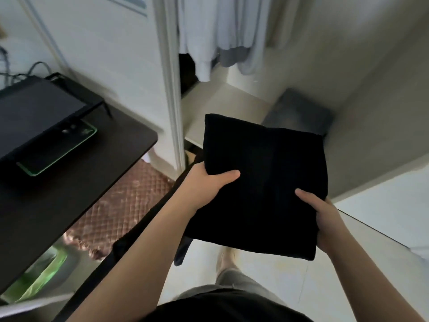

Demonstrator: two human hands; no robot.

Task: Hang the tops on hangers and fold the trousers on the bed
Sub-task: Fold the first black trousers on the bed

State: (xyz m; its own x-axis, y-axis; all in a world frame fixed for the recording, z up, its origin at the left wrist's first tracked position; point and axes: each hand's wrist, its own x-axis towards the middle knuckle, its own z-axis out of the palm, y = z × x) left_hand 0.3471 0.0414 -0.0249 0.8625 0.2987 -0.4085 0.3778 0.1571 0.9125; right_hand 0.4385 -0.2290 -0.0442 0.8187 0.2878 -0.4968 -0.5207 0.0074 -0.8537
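A: How far along is it?

B: Beyond the hands, an open white wardrobe (222, 105) holds hanging pale grey tops (202, 38); a folded black cloth garment (262, 182), likely trousers, sits between the hands; left hand (204, 184) and right hand (325, 217) grip its near edges, thumbs on top; only shelving seems left.

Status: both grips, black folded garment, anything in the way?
Both left grip and right grip hold folded black garment. Held before wardrobe shelf. On shelf's right, grey pile.
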